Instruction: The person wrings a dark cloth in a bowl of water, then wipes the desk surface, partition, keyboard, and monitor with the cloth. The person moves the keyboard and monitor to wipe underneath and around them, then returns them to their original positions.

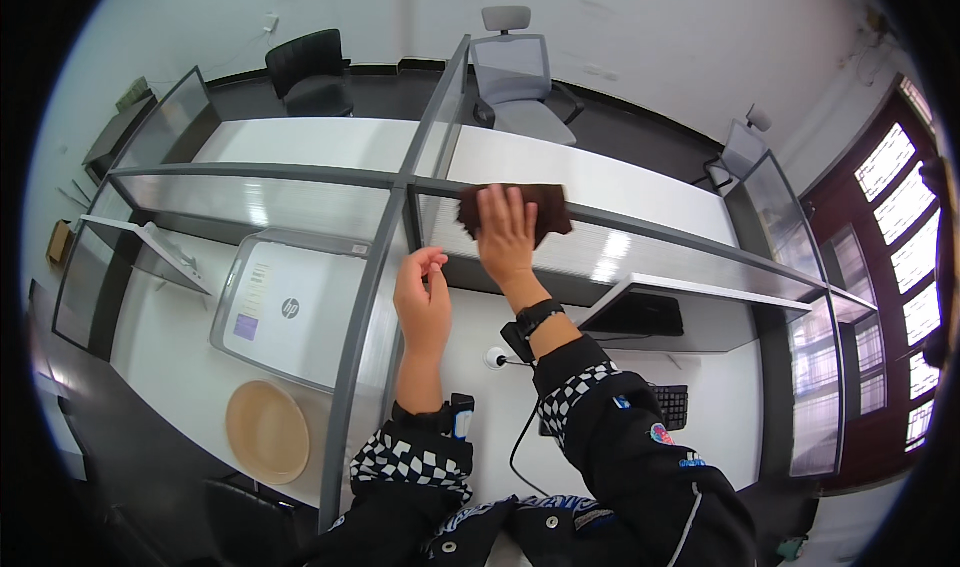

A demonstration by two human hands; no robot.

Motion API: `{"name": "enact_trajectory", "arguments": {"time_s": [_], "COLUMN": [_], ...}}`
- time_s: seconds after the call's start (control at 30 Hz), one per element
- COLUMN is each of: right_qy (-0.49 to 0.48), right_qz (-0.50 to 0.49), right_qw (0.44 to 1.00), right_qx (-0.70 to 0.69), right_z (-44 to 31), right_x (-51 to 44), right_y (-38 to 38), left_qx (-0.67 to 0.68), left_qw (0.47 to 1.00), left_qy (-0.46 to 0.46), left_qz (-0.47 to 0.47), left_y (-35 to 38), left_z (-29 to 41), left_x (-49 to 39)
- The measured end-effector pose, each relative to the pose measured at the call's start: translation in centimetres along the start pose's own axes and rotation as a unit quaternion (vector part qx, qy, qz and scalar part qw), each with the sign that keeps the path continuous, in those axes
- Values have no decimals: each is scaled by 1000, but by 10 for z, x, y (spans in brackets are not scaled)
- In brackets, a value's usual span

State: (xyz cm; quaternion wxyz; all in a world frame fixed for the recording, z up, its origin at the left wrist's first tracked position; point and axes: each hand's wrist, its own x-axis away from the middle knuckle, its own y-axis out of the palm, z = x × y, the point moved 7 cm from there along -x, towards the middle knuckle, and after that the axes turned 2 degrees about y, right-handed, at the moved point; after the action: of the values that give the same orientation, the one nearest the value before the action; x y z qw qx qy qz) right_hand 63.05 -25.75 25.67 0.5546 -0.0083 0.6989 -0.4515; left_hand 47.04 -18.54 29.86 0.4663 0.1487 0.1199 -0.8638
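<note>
My right hand [504, 229] lies over a dark brown cloth [553, 210], its fingers pressed on it at the top rail and translucent panel of the desk divider [667, 240]. Part of the cloth is hidden under the palm. My left hand [424, 297] is raised just left of it, beside the corner where the dividers meet. Its fingers are loosely curled, with nothing visible in them. Both wrists wear black straps, and the sleeves have checkered cuffs.
A monitor [705, 297] and a black keyboard [671, 407] stand right of my arms; a black cable [517, 447] trails below. Past the left divider [360, 327] are an HP scanner or printer [315, 297], a beige basin [268, 432] and another monitor [169, 255]. Chairs [514, 79] stand beyond.
</note>
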Motion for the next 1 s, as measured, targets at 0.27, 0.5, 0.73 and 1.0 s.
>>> {"name": "enact_trajectory", "arguments": {"time_s": [0.27,0.5,0.73,1.0], "right_qy": [-148,-123,-173,-141], "right_qz": [-84,-225,-78,-159], "right_qw": [979,962,976,970], "right_qx": [-111,-90,-106,-115], "right_z": [-64,-40,-57,-58], "right_x": [15,68,-8,67], "right_y": [66,77,49,77], "left_qx": [4,2,12,-21], "left_qw": [1000,998,995,992], "left_qy": [-15,-41,-59,-96], "left_qz": [-18,-48,-74,-73], "left_y": [-21,-3,14,14], "left_z": [-19,-42,-58,-89], "left_x": [1,12,16,27]}}
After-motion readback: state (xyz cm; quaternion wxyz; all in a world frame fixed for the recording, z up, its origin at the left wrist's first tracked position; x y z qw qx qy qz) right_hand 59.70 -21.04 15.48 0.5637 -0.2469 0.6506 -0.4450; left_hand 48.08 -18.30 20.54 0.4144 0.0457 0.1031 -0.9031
